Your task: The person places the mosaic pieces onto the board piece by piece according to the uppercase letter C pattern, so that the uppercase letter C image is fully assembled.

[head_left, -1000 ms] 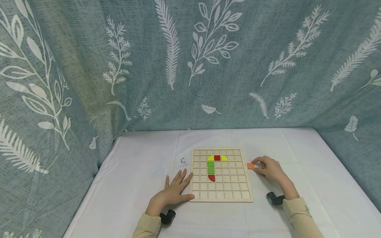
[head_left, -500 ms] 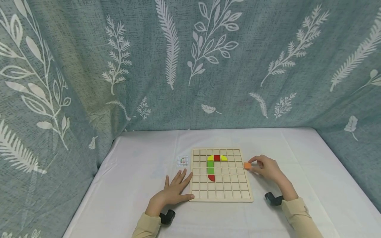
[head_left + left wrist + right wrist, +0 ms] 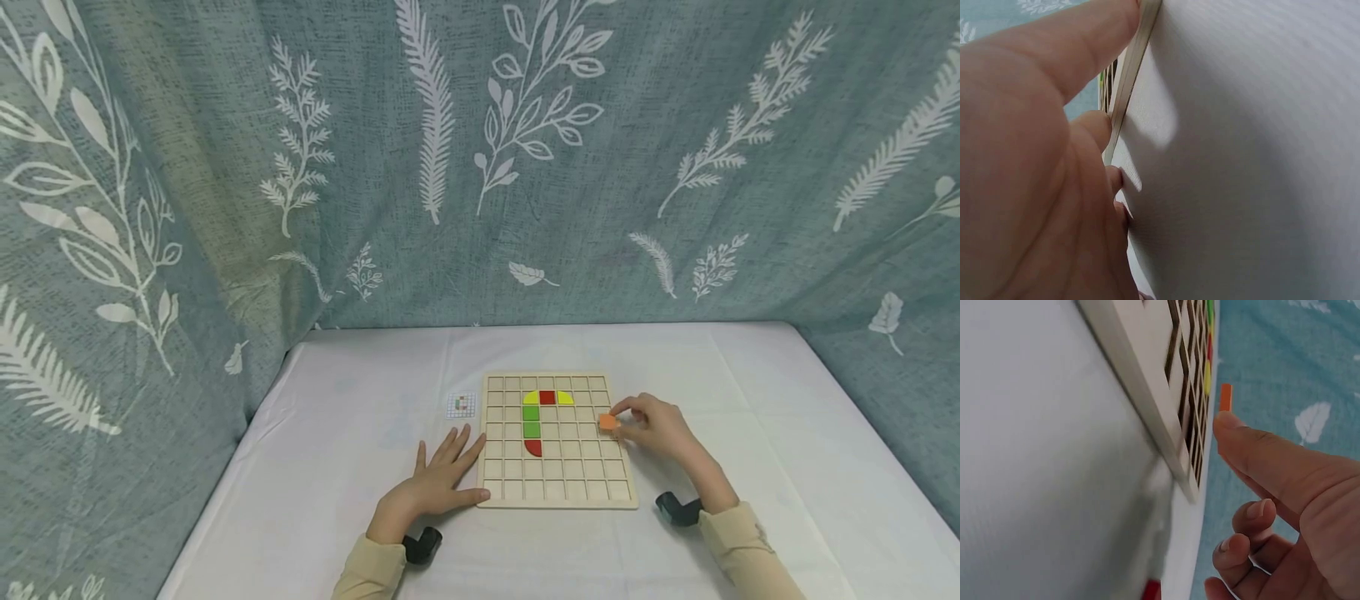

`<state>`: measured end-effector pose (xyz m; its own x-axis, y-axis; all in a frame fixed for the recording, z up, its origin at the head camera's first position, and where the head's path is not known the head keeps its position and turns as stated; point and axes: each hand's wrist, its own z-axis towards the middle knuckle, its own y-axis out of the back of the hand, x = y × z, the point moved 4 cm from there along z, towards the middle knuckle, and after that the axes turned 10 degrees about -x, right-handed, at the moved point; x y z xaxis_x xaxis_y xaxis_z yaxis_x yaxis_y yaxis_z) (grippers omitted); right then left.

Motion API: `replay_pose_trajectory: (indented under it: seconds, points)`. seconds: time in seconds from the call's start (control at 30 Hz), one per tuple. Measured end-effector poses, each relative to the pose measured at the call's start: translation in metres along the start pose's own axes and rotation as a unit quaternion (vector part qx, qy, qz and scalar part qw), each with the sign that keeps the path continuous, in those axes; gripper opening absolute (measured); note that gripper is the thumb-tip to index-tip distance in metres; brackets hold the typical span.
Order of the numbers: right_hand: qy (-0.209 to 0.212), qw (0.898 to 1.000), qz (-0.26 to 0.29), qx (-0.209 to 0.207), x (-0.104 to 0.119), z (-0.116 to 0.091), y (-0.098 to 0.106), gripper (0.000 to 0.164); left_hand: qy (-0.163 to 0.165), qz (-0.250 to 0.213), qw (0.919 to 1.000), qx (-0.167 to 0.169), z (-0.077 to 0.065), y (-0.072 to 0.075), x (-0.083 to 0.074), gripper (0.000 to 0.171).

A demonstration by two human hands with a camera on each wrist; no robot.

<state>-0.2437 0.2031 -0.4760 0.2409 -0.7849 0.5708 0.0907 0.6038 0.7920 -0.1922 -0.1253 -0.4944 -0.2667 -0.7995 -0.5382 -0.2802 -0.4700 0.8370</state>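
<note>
A wooden grid board (image 3: 570, 492) lies on the table. Set in its cells are two yellow quarter-round tiles (image 3: 565, 399), a red square tile (image 3: 547, 397), two green square tiles (image 3: 532, 429) and a red quarter-round tile (image 3: 533, 448). My right hand (image 3: 660, 427) pinches an orange square tile (image 3: 608, 422) between thumb and forefinger, over the board's right side. The right wrist view shows this orange tile (image 3: 1226, 397) edge-on, raised above the board. My left hand (image 3: 433, 485) lies with fingers spread, thumb and forefinger tips at the board's left edge (image 3: 1130, 75).
A small printed grid card (image 3: 461, 406) with a coloured pattern lies left of the board. White cloth covers the table (image 3: 360, 392); a patterned blue-green curtain (image 3: 465, 167) hangs behind it. A small red piece (image 3: 1152, 590) shows low in the right wrist view.
My right hand has carried the orange tile leftward, from beside the board to over its right-hand cells. The left hand has stayed in place.
</note>
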Motion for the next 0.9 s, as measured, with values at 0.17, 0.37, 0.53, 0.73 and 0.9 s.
replay_pose_trajectory:
  seconds: [0.17,0.37,0.53,0.73,0.9]
  points:
    - [0.022,1.0,0.011,-0.004,0.01,-0.004,-0.008,0.024,-0.002,-0.001,1.0,-0.001,0.001,-0.001,0.0,0.08]
    - [0.045,0.999,0.006,0.0,0.02,-0.006,-0.014,0.024,-0.003,-0.001,1.0,-0.001,0.002,-0.002,0.0,0.08]
    - [0.057,0.998,0.009,0.007,0.027,-0.006,-0.021,0.024,-0.003,-0.001,1.0,-0.001,0.002,-0.001,0.001,0.08]
    - [0.071,0.997,0.02,0.011,0.036,-0.007,-0.028,0.022,-0.004,-0.004,1.0,0.0,0.002,0.0,-0.001,0.08]
    - [0.073,0.997,0.012,0.02,0.042,-0.007,-0.034,0.022,-0.001,-0.002,1.0,0.0,0.001,0.001,-0.002,0.081]
